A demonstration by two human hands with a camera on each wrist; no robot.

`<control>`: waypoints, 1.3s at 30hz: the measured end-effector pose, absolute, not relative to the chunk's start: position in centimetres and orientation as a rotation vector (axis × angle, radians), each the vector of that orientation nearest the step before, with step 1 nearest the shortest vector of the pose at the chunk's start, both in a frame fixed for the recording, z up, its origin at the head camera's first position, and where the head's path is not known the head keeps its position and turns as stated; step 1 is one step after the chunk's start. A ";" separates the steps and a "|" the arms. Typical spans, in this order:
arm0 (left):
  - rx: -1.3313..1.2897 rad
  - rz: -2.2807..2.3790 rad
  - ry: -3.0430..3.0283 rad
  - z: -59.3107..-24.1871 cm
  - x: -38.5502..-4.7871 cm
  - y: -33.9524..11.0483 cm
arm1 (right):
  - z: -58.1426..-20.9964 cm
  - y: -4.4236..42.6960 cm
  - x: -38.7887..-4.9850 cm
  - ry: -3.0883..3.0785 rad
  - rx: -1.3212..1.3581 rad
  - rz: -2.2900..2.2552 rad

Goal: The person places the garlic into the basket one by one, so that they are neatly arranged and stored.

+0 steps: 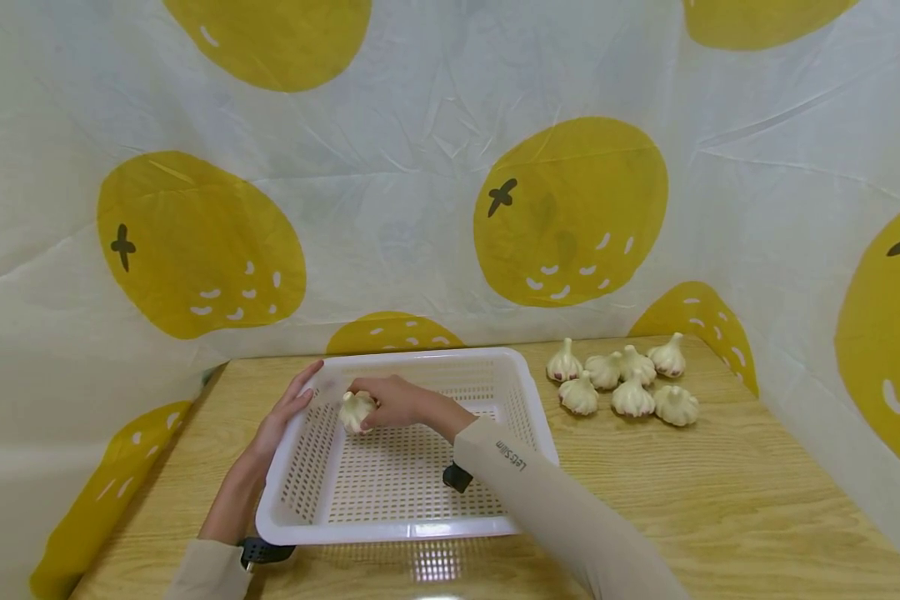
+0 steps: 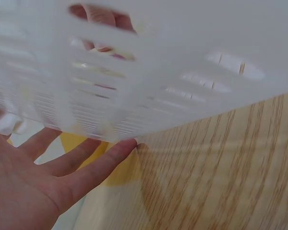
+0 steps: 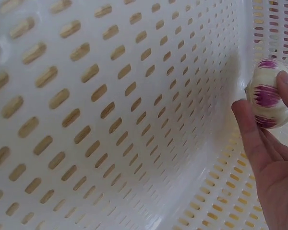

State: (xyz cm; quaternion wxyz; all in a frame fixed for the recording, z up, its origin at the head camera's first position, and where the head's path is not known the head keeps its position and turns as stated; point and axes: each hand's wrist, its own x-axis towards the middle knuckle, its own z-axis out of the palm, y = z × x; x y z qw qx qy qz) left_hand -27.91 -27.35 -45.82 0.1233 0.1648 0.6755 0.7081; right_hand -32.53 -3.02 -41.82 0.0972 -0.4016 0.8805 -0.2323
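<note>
A white slotted plastic basket stands on the wooden table. Inside it, toward the left side, my right hand holds a garlic bulb between thumb and fingers. The right wrist view shows purple streaks on this bulb, with the thumb of the right hand over it and fingers beneath. My left hand rests with extended fingers against the basket's left outer wall. Seen in the left wrist view, the left hand has its fingers spread and its fingertips at the basket wall.
Several garlic bulbs sit grouped on the table, to the right of the basket. A pale curtain printed with large yellow fruit hangs behind the table and along its sides.
</note>
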 end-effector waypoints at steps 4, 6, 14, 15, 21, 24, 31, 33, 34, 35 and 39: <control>0.503 2.069 1.967 -45.8 -27.9 -27.3 | -42.0 -3.1 -32.5 2.617 -1.173 -0.652; 0.512 2.068 1.967 -45.8 -27.9 -27.4 | -42.1 -3.1 -32.5 2.622 -1.160 -0.633; 0.504 2.079 1.959 -45.9 -27.9 -27.3 | -42.4 -3.2 -32.4 2.644 -1.147 -0.593; 0.491 2.075 1.964 -45.9 -27.9 -27.3 | -42.4 -3.2 -32.4 2.651 -1.154 -0.587; 0.470 2.065 1.968 -45.8 -27.9 -27.2 | -42.6 -3.2 -32.4 2.648 -1.164 -0.579; 0.491 2.072 1.953 -45.9 -27.9 -27.3 | -42.7 -3.3 -32.5 2.634 -1.157 -0.573; 0.479 2.067 1.963 -45.9 -27.8 -27.4 | -42.7 -3.3 -32.4 2.648 -1.164 -0.563; 0.469 2.068 1.964 -45.9 -27.8 -27.3 | -42.7 -3.4 -32.4 2.644 -1.164 -0.558; 0.464 2.065 1.968 -45.9 -27.9 -27.3 | -42.6 -3.4 -32.3 2.643 -1.162 -0.555; 0.457 2.061 1.972 -45.9 -27.9 -27.3 | -42.6 -3.5 -32.2 2.645 -1.162 -0.552; 0.450 2.047 1.982 -45.8 -27.9 -27.3 | -42.6 -3.6 -32.1 2.660 -1.165 -0.535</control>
